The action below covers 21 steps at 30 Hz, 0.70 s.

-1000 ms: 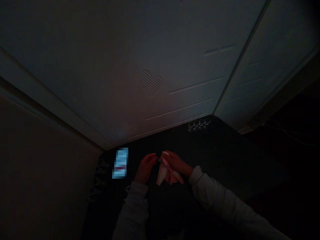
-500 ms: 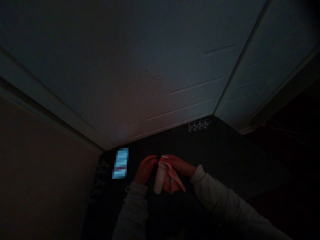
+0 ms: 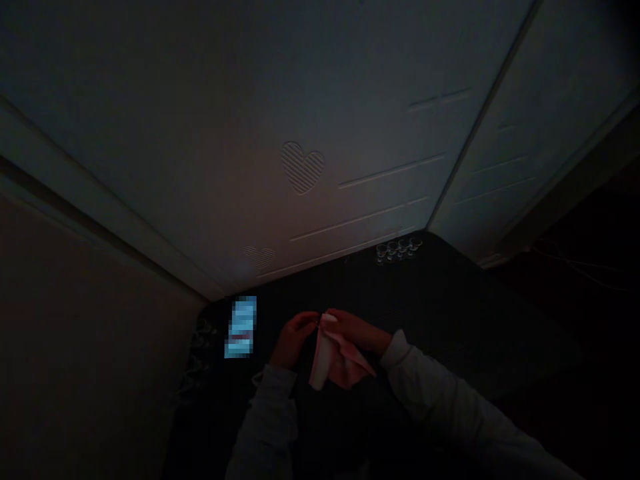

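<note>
In dim light, my right hand (image 3: 353, 329) grips a pink and white cloth (image 3: 345, 367), which hangs down in loose folds below the fingers. Close beside it, my left hand (image 3: 296, 337) is closed, its fingertips pinched near the top of the cloth. A tiny glint shows between the two hands; what the left fingers hold is too dark and small to name. Both hands are above the dark tabletop (image 3: 300, 293).
Several small stemmed glasses (image 3: 399, 251) stand in a row at the back by the pale panel (image 3: 225, 167). Further glassware (image 3: 197, 363) lines the left edge, hard to see. A lit screen (image 3: 241, 328), blurred out, is left of my hands.
The cloth has swung slightly to the right, and its white part now covers more of the right fingertips. The left fingers have closed in a little; glasses and screen have stayed put.
</note>
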Available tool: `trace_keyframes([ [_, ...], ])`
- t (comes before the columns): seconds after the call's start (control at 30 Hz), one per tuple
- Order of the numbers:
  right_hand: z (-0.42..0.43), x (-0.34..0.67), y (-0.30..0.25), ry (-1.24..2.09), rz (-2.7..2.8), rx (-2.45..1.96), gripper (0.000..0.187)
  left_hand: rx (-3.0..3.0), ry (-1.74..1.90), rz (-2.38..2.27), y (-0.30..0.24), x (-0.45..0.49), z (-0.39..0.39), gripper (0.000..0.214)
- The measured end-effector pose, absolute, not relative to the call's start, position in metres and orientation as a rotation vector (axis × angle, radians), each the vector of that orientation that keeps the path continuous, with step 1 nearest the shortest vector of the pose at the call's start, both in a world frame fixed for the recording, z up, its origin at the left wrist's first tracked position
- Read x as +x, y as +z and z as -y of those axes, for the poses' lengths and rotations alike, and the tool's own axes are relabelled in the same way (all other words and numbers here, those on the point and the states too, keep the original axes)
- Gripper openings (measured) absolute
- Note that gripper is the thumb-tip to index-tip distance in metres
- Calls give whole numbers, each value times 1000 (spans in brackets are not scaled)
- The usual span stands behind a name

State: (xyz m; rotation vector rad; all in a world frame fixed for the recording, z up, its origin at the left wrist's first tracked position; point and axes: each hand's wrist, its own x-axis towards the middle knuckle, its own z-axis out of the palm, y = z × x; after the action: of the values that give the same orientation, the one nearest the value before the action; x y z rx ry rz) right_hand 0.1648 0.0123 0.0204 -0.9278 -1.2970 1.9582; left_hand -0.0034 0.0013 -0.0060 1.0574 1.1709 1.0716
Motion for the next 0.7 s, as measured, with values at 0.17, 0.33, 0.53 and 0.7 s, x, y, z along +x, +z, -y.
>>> trace_keyframes([
  [0.17, -14, 165, 10, 1936, 1255, -881, 27, 1064, 1098, -1137, -6, -2, -1, 32],
  [0.33, -17, 164, 5, 1899, 1055, -866, 26, 993, 1134, -1102, -5, -1, 0, 31],
  [0.53, -22, 163, 7, 1785, 828, -850, 25, 902, 1159, -1160, -2, 0, 1, 33],
  [0.7, -27, 165, 2, 1732, 757, -897, 26, 859, 1229, -1165, 0, 2, -1, 26],
])
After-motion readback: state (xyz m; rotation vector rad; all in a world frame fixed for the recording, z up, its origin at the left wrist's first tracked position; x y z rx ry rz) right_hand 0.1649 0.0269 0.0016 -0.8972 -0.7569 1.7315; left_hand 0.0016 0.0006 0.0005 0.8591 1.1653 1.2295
